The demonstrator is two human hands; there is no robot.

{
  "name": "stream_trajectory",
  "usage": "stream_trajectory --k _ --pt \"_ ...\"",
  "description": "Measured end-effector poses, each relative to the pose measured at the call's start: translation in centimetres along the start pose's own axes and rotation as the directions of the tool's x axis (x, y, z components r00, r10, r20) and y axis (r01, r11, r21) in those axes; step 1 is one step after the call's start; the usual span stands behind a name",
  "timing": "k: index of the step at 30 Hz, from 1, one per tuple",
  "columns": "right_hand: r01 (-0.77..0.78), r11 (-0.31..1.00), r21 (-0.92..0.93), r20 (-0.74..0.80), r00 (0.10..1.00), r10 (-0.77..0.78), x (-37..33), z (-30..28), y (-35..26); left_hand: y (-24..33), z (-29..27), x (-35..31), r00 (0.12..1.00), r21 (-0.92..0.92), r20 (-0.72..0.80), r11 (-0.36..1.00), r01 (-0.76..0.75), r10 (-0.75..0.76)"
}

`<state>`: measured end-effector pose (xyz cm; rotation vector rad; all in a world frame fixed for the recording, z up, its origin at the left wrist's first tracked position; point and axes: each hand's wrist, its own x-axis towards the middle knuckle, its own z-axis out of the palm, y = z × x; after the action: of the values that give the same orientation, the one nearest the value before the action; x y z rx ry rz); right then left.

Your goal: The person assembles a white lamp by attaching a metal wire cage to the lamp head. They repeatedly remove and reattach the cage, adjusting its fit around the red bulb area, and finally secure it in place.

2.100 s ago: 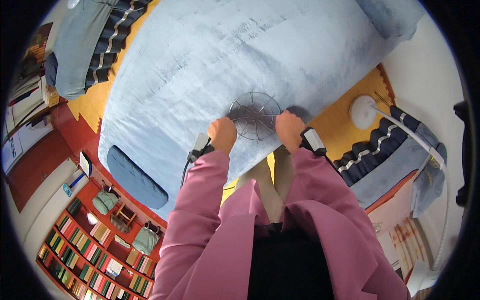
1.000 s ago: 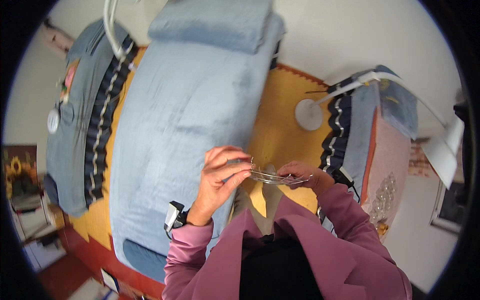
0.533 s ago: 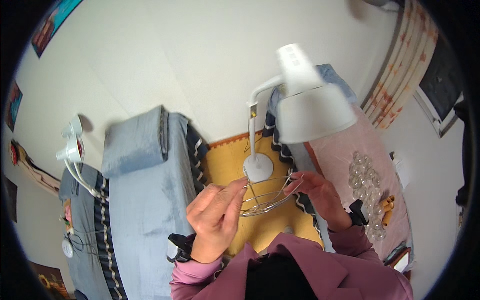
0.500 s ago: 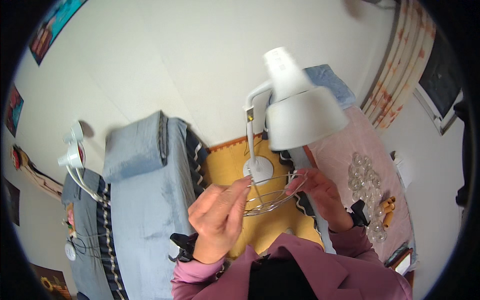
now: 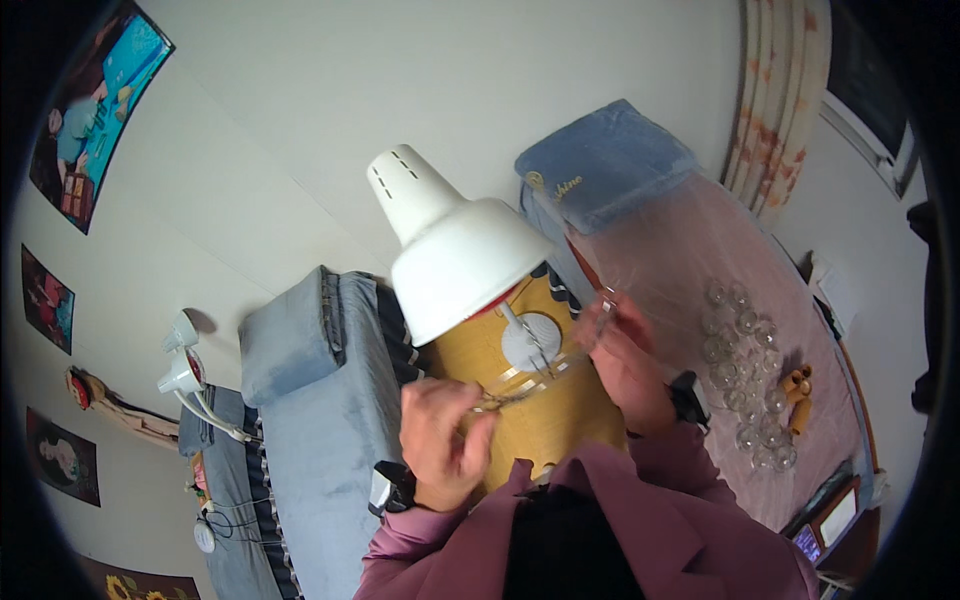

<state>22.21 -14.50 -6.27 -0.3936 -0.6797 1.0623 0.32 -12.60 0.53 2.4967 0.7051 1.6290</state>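
Note:
A round metal wire guard [image 5: 522, 387], blurred by motion, spans the space between my two hands. My left hand [image 5: 440, 435] pinches its near-left rim between thumb and fingers. On the opposite rim, my right hand [image 5: 622, 340] is closed, its fingers partly smeared. Just beyond and above the guard, the white floor lamp [image 5: 465, 255] tilts its wide shade toward the lower right, and a little red shows inside the opening. The guard is apart from the shade. Behind the wires, the lamp's round white base [image 5: 531, 342] stands on the yellow floor.
A bed with blue-grey covers [image 5: 330, 430] lies to my left; another with a pink sheet [image 5: 690, 260] is to my right. Several glass cups [image 5: 745, 375] and brown tubes [image 5: 797, 400] rest on the pink one. More white lamps [image 5: 183, 372] stand far left.
The view has swung, so the lamp shade now sits further left and its red inside shows. Both hands still hold the wire guard, which has turned to a flatter, more edge-on angle.

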Motion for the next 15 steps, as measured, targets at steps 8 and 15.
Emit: stream_trajectory --k 8,15 --pt "0.019 1.0 0.008 0.101 0.995 -0.02 3.1 -1.4 2.0 -1.9 2.4 -1.1 0.979 0.057 -0.159 0.989 0.135 -0.124" --pt "-0.021 0.999 -0.04 0.153 0.988 0.027 5.9 -2.8 3.8 -2.3 4.2 -1.2 0.947 0.148 -0.264 0.963 0.225 -0.181"
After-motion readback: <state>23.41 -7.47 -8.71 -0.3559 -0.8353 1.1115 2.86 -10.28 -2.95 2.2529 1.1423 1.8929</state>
